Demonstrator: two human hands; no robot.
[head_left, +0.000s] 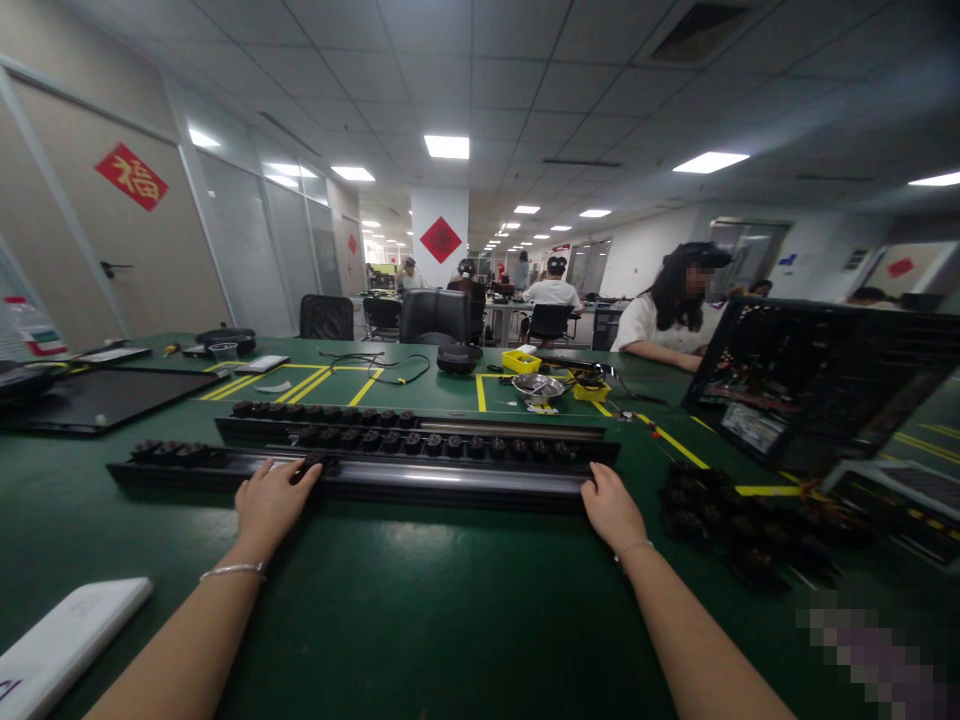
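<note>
A long black rail point(450, 480) lies crosswise on the green table point(420, 600), with small black round parts seated along its left end. My left hand point(271, 500) rests on the rail's near edge toward the left, fingertips touching one of those parts point(311, 462). My right hand point(611, 508) grips the rail's right end. Behind it lie two more black rails point(420, 432), both lined with the same round parts. A loose pile of black parts point(739, 525) sits just right of my right hand.
An open computer case point(817, 385) stands at the right. A metal bowl point(537, 386) and yellow bins point(520, 360) sit further back. A white box point(67, 635) lies near left, a black tray point(97, 398) far left. A person point(667, 310) sits across the table.
</note>
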